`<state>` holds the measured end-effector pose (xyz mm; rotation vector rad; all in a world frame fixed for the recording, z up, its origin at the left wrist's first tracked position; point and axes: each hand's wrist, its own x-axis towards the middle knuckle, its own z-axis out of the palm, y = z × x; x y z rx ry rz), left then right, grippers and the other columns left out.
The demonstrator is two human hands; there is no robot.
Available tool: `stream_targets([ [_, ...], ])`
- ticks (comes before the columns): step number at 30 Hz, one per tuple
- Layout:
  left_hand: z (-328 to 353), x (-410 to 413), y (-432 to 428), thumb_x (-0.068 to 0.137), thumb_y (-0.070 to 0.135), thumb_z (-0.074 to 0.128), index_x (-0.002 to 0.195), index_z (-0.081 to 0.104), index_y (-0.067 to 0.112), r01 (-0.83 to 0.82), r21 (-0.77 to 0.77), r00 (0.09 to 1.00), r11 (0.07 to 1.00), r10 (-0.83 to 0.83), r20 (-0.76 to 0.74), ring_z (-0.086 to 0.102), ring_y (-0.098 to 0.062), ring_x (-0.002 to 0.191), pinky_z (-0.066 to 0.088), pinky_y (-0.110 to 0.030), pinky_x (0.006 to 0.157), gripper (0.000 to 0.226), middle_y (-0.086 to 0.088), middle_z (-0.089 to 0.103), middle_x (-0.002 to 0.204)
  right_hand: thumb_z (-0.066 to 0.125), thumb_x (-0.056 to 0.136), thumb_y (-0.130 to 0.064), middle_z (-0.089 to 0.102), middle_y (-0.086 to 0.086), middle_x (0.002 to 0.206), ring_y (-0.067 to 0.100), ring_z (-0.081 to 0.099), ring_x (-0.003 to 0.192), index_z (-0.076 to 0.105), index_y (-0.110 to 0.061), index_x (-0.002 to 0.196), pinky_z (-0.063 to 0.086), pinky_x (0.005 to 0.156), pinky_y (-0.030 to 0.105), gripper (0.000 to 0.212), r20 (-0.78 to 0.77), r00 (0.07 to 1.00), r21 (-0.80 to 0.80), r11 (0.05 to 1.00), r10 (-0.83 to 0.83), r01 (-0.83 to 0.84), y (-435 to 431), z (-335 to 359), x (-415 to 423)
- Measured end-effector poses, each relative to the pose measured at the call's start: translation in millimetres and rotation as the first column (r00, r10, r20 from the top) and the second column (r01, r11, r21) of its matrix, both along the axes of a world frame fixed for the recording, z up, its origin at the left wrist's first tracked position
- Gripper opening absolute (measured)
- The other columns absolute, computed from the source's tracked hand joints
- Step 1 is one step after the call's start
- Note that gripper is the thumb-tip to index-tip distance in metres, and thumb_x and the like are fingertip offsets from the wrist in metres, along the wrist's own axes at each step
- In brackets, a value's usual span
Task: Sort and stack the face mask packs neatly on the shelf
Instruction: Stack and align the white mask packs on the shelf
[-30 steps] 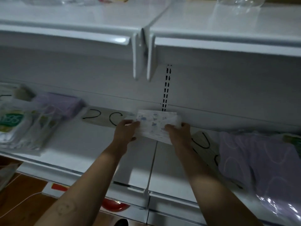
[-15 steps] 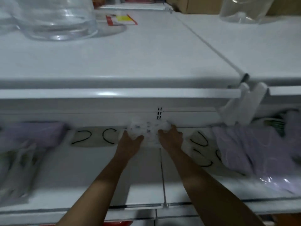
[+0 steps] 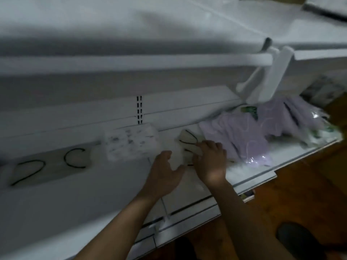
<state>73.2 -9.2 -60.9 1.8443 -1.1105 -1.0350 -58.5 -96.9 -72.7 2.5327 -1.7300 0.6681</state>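
Printed pack (image 3: 130, 143) released, right hand (image 3: 211, 163) grips mask (image 3: 187, 142)
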Motion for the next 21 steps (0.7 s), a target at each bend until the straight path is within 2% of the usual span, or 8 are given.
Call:
stream_targets([
  [3,11.7,-15.2,-9.7,0.089,0.046,0.065,0.156,0.011,0.02,0.027,0.202,0.96,0.979,0.031,-0.277,0.046,-0.011,0.119,0.046,-0.031,0.103,0.09,0.0,0.033,0.154,0.085,0.052,-0.036,0.068,0.021,0.102,0.04,0.064,0.088,0.073,-0.011,0.093,0.051,0.073,0.046,0.05,-0.25,0.968,0.008,1.0,-0.001,0.003,-24.7,-4.1,-15.6],
  [5,16.2,-20.5,-13.7,0.088,0.04,0.067,0.154,0.021,0.021,-0.036,0.258,0.904,0.965,0.142,-0.404,0.047,-0.013,0.114,0.053,-0.034,0.094,0.083,-0.002,0.036,0.152,0.082,0.052,-0.047,0.067,0.025,0.106,0.044,0.064,0.095,0.074,-0.012,0.089,0.052,0.079,0.052,0.052,-0.339,0.941,0.035,0.999,0.016,-0.004,-40.6,-8.1,-19.8],
  [7,20.4,-25.1,-18.3,0.088,0.03,0.07,0.118,0.056,0.02,-0.093,0.271,0.832,0.958,0.225,-0.508,0.049,-0.02,0.116,0.054,-0.045,0.093,0.034,-0.007,0.047,0.136,0.062,0.062,-0.052,0.069,0.022,0.103,0.042,0.066,0.095,0.075,-0.013,0.072,0.052,0.082,0.052,0.042,-0.377,0.922,0.095,0.994,0.085,-0.053,-48.3,-10.2,-22.7],
  [9,22.6,-30.8,-25.9,0.089,0.021,0.069,0.086,0.066,0.02,-0.149,0.271,0.775,0.951,0.283,-0.565,0.053,-0.023,0.109,0.054,-0.047,0.092,0.005,-0.007,0.056,0.109,0.045,0.067,-0.04,0.071,0.016,0.093,0.036,0.066,0.089,0.073,-0.013,0.062,0.053,0.08,0.045,0.039,-0.366,0.916,0.107,0.985,0.163,-0.132,-55.5,-16.8,-27.6],
  [12,20.3,-42.4,-41.3,0.085,0.016,0.071,0.09,0.071,0.008,-0.224,0.305,0.725,0.926,0.367,-0.582,0.057,-0.023,0.086,0.052,-0.03,0.067,0.01,-0.01,0.058,0.084,0.048,0.076,-0.02,0.071,0.012,0.101,0.033,0.061,0.1,0.076,-0.008,0.073,0.047,0.087,0.042,0.03,-0.259,0.928,0.147,0.961,0.266,-0.235,-63.1,-18.2,-33.8],
  [15,12.6,-58.4,-53.5,0.086,0.011,0.069,0.108,0.07,-0.003,-0.315,0.257,0.705,0.914,0.407,-0.581,0.06,-0.021,0.084,0.048,-0.027,0.067,0.025,-0.013,0.066,0.091,0.053,0.091,-0.025,0.057,0.009,0.134,0.03,0.045,0.126,0.073,-0.006,0.1,0.034,0.101,0.038,0.03,-0.121,0.944,0.245,0.931,0.305,-0.27,-73.4,-19.6,-40.8],
  [18,1.1,-75.3,-56.2,0.089,0.004,0.062,0.102,0.067,0.004,-0.423,0.134,0.665,0.896,0.407,-0.626,0.063,-0.025,0.084,0.055,-0.033,0.075,0.014,-0.008,0.072,0.092,0.047,0.084,-0.034,0.068,0.014,0.116,0.038,0.06,0.109,0.077,-0.011,0.082,0.048,0.09,0.043,0.038,0.123,0.944,0.219,0.919,0.306,-0.327,-75.3,-18.4,-47.2],
  [21,-9.2,-97.4,-54.8,0.093,0.004,0.06,0.126,0.055,0.018,-0.477,0.0,0.619,0.879,0.335,-0.71,0.067,-0.033,0.103,0.057,-0.045,0.086,0.036,-0.015,0.07,0.113,0.047,0.077,-0.037,0.072,0.017,0.101,0.04,0.068,0.093,0.078,-0.015,0.073,0.055,0.078,0.05,0.038,0.261,0.89,0.137,0.899,0.373,-0.416,-72.7,-16.9,-52.9],
])
